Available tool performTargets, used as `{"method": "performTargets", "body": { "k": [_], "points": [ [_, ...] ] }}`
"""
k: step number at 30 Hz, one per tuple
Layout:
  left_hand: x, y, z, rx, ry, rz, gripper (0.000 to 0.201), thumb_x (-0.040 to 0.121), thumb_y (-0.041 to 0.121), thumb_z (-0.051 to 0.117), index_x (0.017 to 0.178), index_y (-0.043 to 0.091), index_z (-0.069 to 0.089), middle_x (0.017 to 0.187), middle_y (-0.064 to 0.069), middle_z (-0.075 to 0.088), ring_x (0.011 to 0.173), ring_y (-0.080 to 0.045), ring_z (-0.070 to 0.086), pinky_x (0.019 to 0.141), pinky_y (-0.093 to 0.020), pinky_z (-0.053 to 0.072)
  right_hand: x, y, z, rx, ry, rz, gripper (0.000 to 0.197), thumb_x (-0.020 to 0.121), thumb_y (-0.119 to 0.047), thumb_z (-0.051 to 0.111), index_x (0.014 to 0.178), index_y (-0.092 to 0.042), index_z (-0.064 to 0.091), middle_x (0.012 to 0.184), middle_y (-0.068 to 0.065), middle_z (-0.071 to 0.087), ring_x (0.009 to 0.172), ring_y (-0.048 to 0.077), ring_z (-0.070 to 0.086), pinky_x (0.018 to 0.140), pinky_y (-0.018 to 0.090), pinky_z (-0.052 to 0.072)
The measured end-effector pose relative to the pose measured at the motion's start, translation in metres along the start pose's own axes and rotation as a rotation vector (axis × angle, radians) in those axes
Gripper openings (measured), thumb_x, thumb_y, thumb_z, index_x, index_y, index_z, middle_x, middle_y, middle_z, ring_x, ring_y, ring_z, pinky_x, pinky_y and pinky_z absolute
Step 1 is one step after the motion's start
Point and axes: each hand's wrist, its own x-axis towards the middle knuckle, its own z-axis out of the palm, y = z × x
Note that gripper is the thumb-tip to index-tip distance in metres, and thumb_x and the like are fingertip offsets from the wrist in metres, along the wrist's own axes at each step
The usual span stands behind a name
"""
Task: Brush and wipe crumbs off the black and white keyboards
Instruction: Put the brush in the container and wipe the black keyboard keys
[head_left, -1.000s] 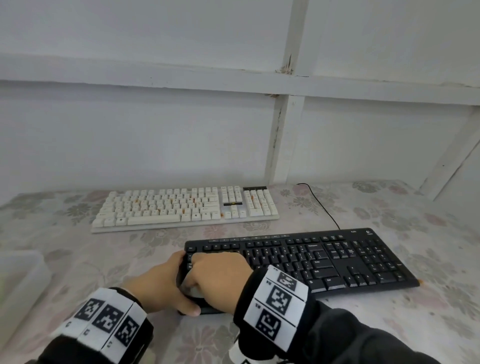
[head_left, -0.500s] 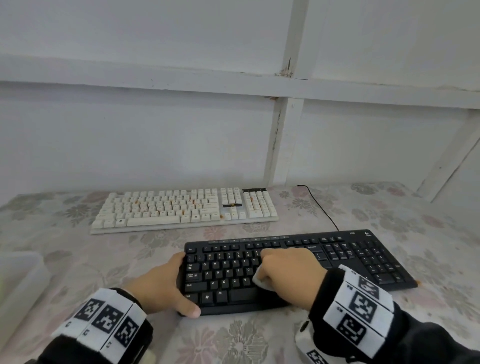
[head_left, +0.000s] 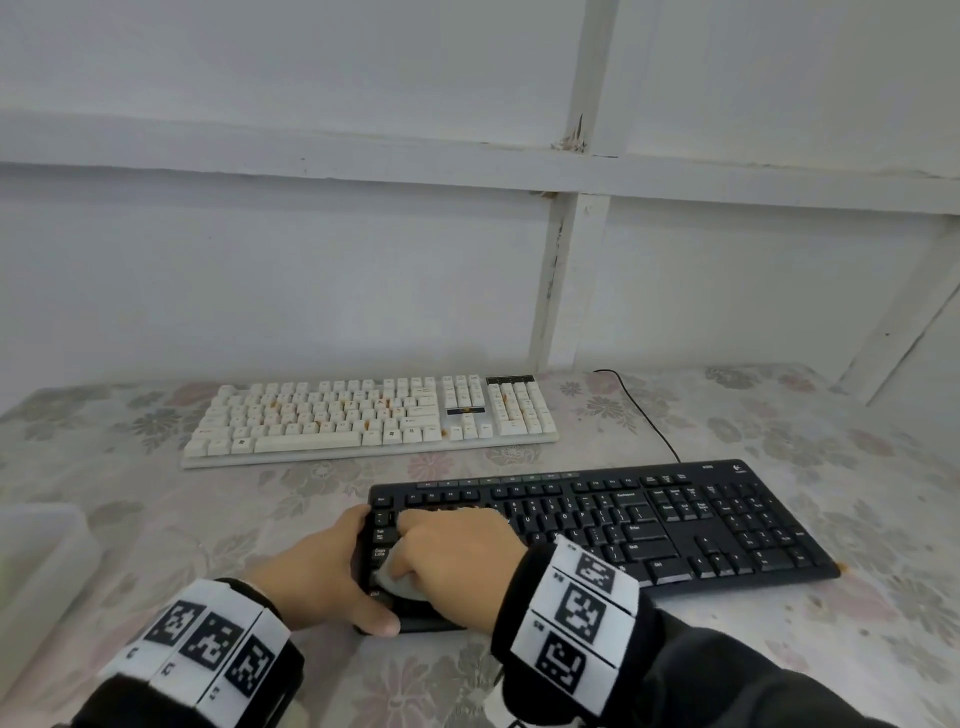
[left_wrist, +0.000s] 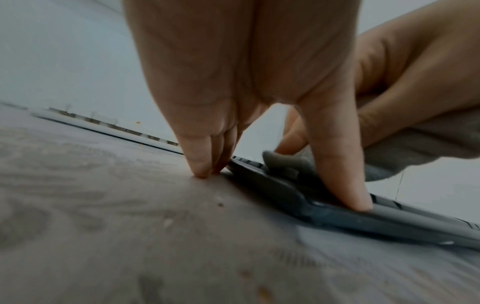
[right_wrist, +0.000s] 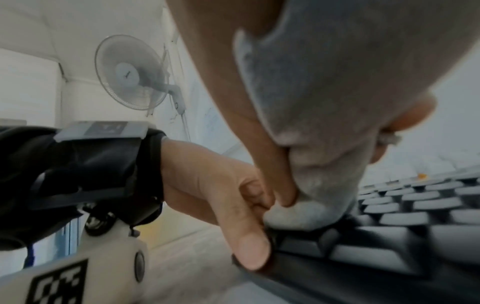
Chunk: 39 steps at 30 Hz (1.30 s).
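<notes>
- Black keyboard (head_left: 613, 525): lying flat on the near right part of the surface (head_left: 130, 499), long side running left to right; low-profile matte plastic, shallow flat keycaps in tight rows. Its left end is sitting between the two hands, probably so it is not sliding while being wiped.
- Left hand (head_left: 317, 577): bracing the keyboard's left edge, thumb curled onto the front corner, fingertips (left_wrist: 201, 170) pressing down on the surface just beside the casing. It is gripping the keyboard, not a tool.
- Right hand (head_left: 457, 548): lying palm-down over the left key block, fingers bunched around a cloth (right_wrist: 319, 115) and pressing it onto the keys.
- Cloth: pale grey, soft, fuzzy-napped, crumpled into a wad; a fold is poking out under the palm in the head view. A soft nap seems suited to lifting grit from between keys.
- White keyboard (head_left: 371, 415): sitting further back and left, well apart from the black one; taller cream keycaps, orange-brown specks scattered across them, so its cleaning looks not yet done.
- Black cable (head_left: 641, 410): thin, trailing back toward the wall.
- Surface: covered in a faded floral-print sheet, faintly textured; small crumbs (left_wrist: 219, 201) are lying on it near the black keyboard's corner.
- Translucent plastic box (head_left: 36, 566): standing at the left edge, contents not discernible.
</notes>
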Motion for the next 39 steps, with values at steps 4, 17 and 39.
{"method": "performTargets", "body": {
  "k": [4,17,39],
  "points": [
    [-0.001,-0.003,0.0,-0.066,-0.017,0.006,0.116,0.046,0.023,0.088,0.141,0.026,0.021,0.122,0.015,0.052,0.115,-0.009,0.05,0.101,-0.027,0.039,-0.026,0.023,0.0,-0.027,0.036,0.067,0.016,0.091,-0.015,0.036,0.078,-0.01,0.044,0.078,-0.001,0.033,0.052,0.016,0.024,0.049,0.025,0.015],
    [-0.002,0.0,0.0,-0.02,-0.001,-0.02,0.11,0.052,0.022,0.087,0.14,0.027,0.021,0.12,0.014,0.054,0.11,-0.009,0.052,0.096,-0.027,0.043,-0.006,0.022,-0.005,0.148,0.074,0.111,0.032,0.091,-0.039,0.045,0.086,-0.021,0.071,0.082,-0.002,0.063,0.075,0.018,0.061,0.055,0.023,0.034],
    [-0.001,-0.002,0.0,-0.075,-0.029,-0.012,0.114,0.049,0.023,0.087,0.14,0.028,0.019,0.121,0.021,0.049,0.116,-0.009,0.05,0.104,-0.032,0.039,-0.052,0.076,-0.002,-0.07,0.027,0.372,0.031,0.089,-0.035,0.044,0.079,-0.007,0.054,0.071,0.0,0.05,0.073,0.028,0.049,0.063,0.022,0.039]
  ]
}}
